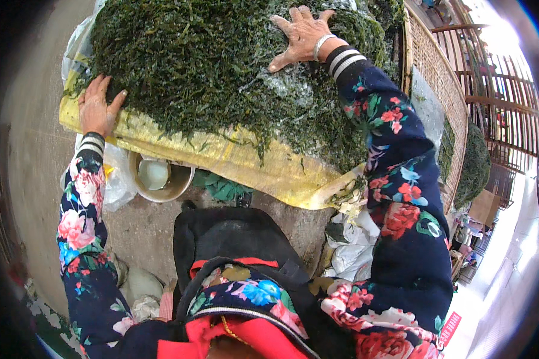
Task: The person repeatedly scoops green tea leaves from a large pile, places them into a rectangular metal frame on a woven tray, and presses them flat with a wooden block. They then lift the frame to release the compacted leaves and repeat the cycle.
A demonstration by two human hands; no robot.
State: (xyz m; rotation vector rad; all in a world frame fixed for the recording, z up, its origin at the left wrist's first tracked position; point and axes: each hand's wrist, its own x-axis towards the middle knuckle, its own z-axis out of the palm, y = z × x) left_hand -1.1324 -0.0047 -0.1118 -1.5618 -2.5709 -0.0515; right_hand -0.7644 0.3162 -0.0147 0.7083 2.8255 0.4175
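Navy sleeves with a flower print and striped cuffs run forward on either side of the body, both arms stretched well out. The left hand lies at the left front edge of a big heap, its back showing, its fingers pointing forward and fairly close together, the thumb set apart toward the right. The right hand reaches farther and lies flat on the heap's right part, palm down, its fingers spread wide and its thumb angled back toward the body. Neither hand grips anything. A silvery bracelet circles the right wrist.

The heap fills the upper middle of the view and rests on a yellow sheet, whose front edge shows below it. Its shreds look like seaweed: dark green, damp, tangled and finely cut. White grains lie thickly around the right hand and below it, and the left part is darker and more even. Loose strands straggle over the yellow border. Beneath that edge, toward the left, stands a metal pot, with a clear plastic bag just beside it.
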